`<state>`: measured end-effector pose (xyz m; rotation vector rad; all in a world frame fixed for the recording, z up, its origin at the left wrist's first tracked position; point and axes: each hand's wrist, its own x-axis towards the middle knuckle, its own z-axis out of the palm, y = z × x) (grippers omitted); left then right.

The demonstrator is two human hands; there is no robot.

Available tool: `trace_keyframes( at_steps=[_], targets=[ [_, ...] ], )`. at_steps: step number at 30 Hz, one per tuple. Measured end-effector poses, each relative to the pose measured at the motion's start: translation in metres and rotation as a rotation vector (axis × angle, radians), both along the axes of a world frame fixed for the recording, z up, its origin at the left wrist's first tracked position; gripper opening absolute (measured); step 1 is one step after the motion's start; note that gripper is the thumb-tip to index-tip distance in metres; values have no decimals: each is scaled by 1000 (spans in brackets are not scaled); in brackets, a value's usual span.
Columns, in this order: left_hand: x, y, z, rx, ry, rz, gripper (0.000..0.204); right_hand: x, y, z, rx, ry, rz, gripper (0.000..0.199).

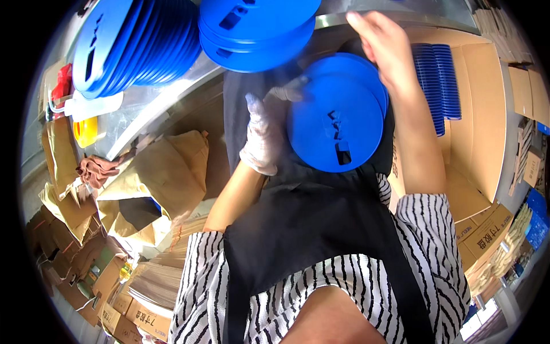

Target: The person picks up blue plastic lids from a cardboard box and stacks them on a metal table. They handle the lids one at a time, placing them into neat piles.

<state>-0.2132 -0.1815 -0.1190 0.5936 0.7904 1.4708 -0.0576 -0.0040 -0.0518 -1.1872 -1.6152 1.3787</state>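
Observation:
Two round blue plastic reel discs [338,126] with cut-out slots overlap over my lap, the front one covering most of the other. My left hand [262,135], in a whitish glove, is at their left side. Its thumb stands up, apart from the fingers, and the blurred fingertips reach the discs' upper left edge. Above their upper right edge my bare right hand [385,49] is raised, thumb stretched out, with nothing visible in it. More blue discs lie on the metal bench: a long row [137,51] at far left and a short pile [258,40] at the middle.
An open cardboard box [478,126] at right holds stacks of blue discs [438,86]. At left are a tan paper sack [172,172], a brown cloth [97,170] and a white squeeze bottle [94,106] on the metal bench [129,123]. Flat cardboard [154,286] is stacked lower left.

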Motion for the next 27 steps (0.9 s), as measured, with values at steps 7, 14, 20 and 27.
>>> trace_keyframes(
  at_steps=[7, 14, 20, 27],
  targets=[
    [1, 3, -8, -46, -119, -38, 78, 68, -52, -4, 16, -706, 190, 28],
    [3, 4, -4, -50, -78, -19, 77, 82, -49, -1, -258, -473, 191, 20],
    [2, 7, -14, 8, 30, 50, 86, 122, -32, 28, -420, -170, 41, 17],
    [5, 2, -8, -6, 51, -8, 71, 132, -32, 42, -355, -45, -150, 20]
  ],
)
